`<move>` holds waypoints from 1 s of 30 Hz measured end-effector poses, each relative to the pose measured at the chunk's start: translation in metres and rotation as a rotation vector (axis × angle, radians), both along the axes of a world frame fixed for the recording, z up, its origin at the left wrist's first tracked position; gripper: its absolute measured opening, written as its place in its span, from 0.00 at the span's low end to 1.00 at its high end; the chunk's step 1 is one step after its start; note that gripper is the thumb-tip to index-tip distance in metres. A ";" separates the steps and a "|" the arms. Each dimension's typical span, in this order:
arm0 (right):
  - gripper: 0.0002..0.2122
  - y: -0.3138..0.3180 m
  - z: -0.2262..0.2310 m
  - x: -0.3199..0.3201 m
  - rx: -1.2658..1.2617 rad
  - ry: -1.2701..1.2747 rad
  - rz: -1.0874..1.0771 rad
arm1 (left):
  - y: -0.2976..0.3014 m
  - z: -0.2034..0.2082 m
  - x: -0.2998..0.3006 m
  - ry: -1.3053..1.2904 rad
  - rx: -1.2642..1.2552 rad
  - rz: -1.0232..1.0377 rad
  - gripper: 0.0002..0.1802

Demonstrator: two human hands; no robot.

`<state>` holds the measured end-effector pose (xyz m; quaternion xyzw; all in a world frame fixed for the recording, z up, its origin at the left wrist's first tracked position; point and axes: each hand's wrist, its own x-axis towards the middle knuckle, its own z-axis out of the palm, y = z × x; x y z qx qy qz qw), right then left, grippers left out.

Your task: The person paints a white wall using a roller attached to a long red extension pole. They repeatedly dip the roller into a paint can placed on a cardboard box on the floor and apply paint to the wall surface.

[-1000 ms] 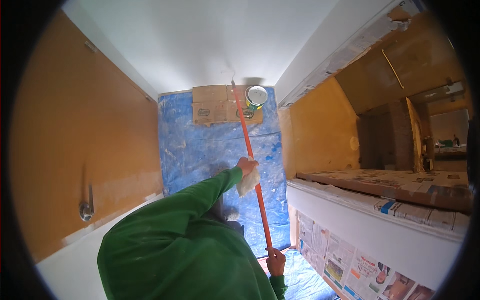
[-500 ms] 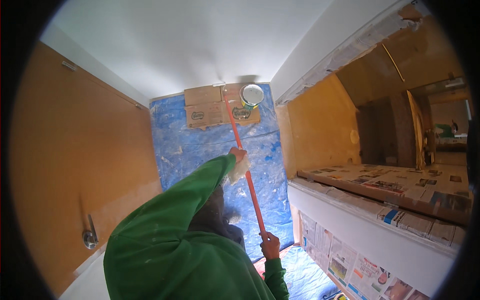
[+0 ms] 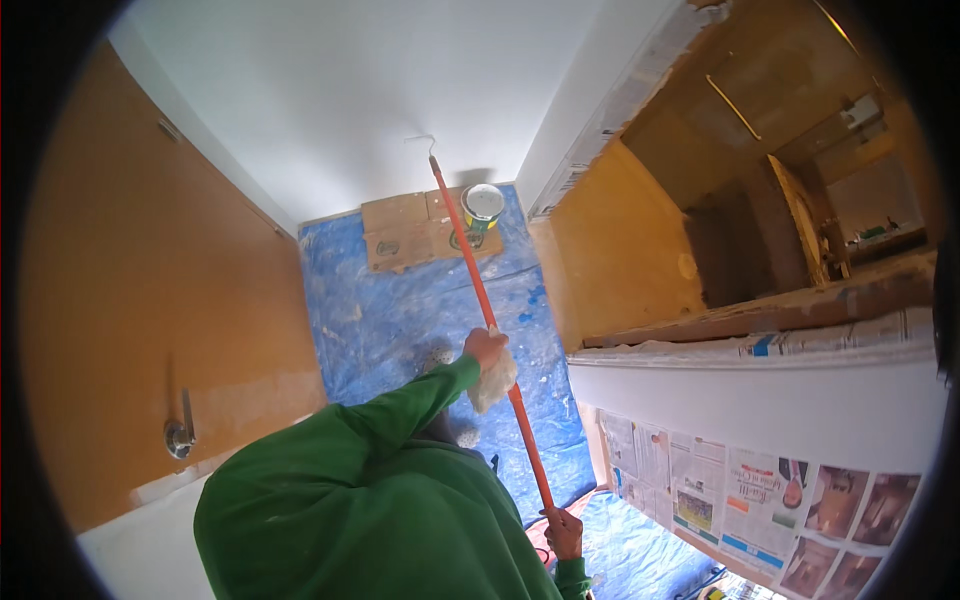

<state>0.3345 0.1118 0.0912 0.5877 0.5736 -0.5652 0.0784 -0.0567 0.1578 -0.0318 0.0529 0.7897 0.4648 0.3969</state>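
Below you the floor (image 3: 420,320) is covered by a blue plastic sheet (image 3: 560,420) speckled with white. At its far end flattened cardboard pieces (image 3: 410,232) lie on the sheet, and a paint bucket (image 3: 482,205) stands on the cardboard's right edge.

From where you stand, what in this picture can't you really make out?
- Head view: the roller end of the orange pole blends into the white wall; only its wire frame shows.
- What the paint can holds: too small.
- The right hand sits partly behind the green sleeve.
- A whitish rag covers the left hand fingers.
- The floor beneath the person: hidden by their body.
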 end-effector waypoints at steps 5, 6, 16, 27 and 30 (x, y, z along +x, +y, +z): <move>0.08 -0.018 -0.018 0.064 0.085 0.139 0.045 | -0.016 0.013 0.040 0.113 0.104 -0.013 0.18; 0.08 -0.019 -0.019 0.070 0.072 0.140 0.035 | -0.019 0.021 0.046 0.111 0.133 -0.032 0.18; 0.12 -0.031 -0.059 0.117 0.866 0.293 0.449 | -0.034 0.109 0.086 0.184 0.369 -0.066 0.16; 0.09 -0.023 -0.057 0.075 0.203 0.396 -0.082 | -0.032 0.199 0.075 0.460 0.486 -0.028 0.17; 0.19 -0.018 -0.028 0.039 0.222 0.637 -0.076 | -0.026 0.230 0.058 0.572 0.550 -0.006 0.17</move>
